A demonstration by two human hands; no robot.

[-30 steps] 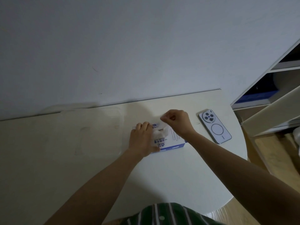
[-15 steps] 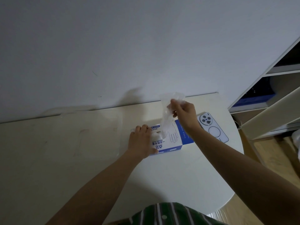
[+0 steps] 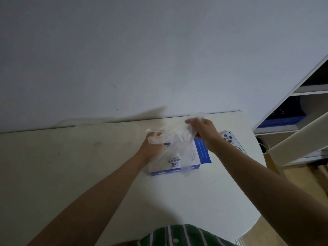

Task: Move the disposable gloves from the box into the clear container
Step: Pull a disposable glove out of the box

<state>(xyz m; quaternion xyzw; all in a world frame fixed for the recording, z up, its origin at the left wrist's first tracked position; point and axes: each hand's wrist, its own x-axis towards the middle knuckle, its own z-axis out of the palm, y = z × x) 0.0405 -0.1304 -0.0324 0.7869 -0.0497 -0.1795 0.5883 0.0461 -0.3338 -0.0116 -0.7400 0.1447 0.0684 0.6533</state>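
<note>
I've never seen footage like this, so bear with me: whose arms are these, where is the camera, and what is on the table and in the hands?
No machine here: the camera sits on a person's head, looking forward and down, so the two bare arms reaching in from the bottom edge are the wearer's own. The left hand and the right hand both grip one thin clear glove, stretched between them above a blue and white box. The box lies on a pale table against a wall. A phone lies camera side up to the right of the box, partly hidden behind the right arm. A shelf stands further right. The picture is dim and slightly blurred.
</note>
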